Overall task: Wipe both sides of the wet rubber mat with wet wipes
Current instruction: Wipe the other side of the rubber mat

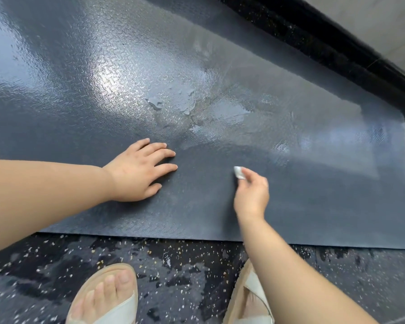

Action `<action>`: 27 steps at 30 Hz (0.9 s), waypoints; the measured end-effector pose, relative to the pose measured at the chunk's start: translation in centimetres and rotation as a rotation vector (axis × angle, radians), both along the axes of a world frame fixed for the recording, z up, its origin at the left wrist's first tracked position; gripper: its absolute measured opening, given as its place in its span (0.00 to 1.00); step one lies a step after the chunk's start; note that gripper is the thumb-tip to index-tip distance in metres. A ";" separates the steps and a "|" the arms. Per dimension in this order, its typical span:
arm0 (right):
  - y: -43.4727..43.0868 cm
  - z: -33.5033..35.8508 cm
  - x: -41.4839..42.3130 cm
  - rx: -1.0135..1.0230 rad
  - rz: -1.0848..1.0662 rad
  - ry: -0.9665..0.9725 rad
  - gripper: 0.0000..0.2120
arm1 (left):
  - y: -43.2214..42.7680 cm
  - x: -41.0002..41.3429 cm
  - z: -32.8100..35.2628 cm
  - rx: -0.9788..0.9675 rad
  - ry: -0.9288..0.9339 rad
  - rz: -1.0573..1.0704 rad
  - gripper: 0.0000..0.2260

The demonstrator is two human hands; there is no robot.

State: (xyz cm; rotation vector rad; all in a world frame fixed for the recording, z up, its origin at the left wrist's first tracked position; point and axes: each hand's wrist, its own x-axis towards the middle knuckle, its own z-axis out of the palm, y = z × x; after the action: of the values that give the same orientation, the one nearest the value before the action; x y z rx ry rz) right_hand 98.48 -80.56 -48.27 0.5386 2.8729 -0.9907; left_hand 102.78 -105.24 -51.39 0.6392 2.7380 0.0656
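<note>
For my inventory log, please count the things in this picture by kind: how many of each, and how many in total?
Rubber mat: 1
Wet wipe: 1
Hands: 2 (left hand, right hand)
Sandals: 2 (left sandal, right sandal)
Total: 6

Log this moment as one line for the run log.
left hand flat on mat | right hand pinches wipe on mat | puddle beyond hands | step: wiping upper face

The rubber mat (313,195) looks finely textured, matt near the hands and glossy wet beyond them. The wipe (239,172) is pale and soft. Below the hands, the floor (185,277) is dark speckled stone, shiny with water.
</note>
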 end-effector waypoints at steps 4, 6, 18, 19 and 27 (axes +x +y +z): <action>0.5 -1.1 0.2 0.103 -0.112 -0.018 0.11 | -0.2 0.0 -0.1 0.002 0.007 -0.009 0.27; -2.8 -1.4 3.2 0.060 0.016 0.015 0.11 | -0.2 0.0 -0.1 0.013 0.005 -0.004 0.27; 0.8 0.5 5.3 -0.065 -0.022 0.013 0.08 | -0.4 0.1 -0.1 0.020 0.017 -0.003 0.27; 2.7 0.4 4.5 -0.003 -0.139 0.019 0.09 | -0.4 0.1 -0.2 0.016 0.017 -0.006 0.27; 0.4 -1.5 9.8 0.039 -0.208 -0.056 0.10 | -0.4 0.1 -0.4 -0.007 0.029 -0.019 0.27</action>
State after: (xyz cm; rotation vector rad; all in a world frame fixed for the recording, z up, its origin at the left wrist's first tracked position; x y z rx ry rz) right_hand 108.30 -80.21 -49.80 0.8695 2.8355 -0.9288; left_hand 102.85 -105.64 -51.75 0.6696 2.7583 0.0421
